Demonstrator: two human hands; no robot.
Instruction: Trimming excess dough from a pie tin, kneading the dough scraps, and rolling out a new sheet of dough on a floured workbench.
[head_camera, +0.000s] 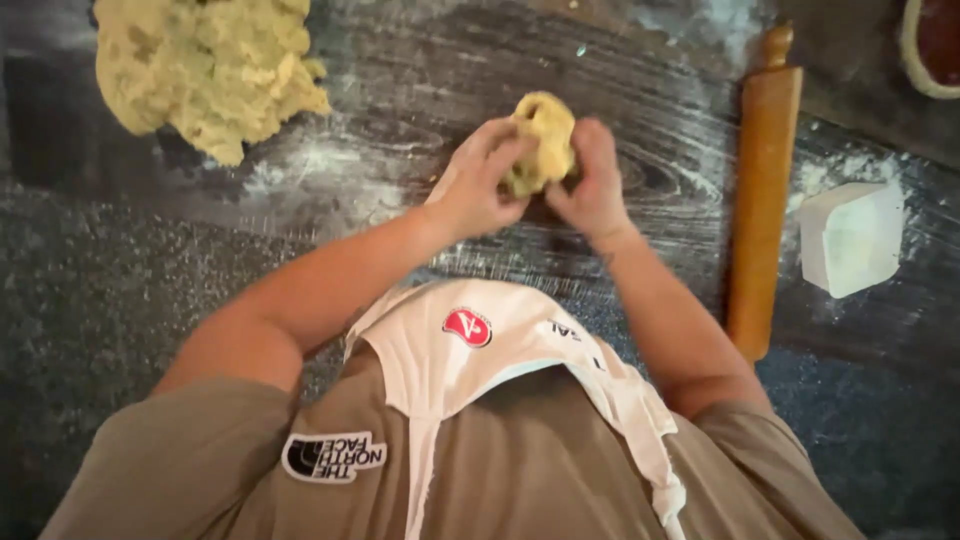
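Worktop: dark wooden board (400, 140), dusted with flour, under everything.
Dough pile: big pale yellow heap (205, 65), far left of the rolling pin, at the board's top edge.
Rolling pin: wooden rolling pin (762, 200) lying lengthwise, just right of the hands.
Block: white block (852, 238) right of the rolling pin.
Left hand: left hand (478, 185) closed around the dough lump (543, 140), left of the rolling pin.
Right hand: right hand (597, 180) gripping the lump's other side.

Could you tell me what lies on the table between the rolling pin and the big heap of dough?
In the head view, both hands, left hand and right hand, hold a small dough lump between rolling pin and dough heap.
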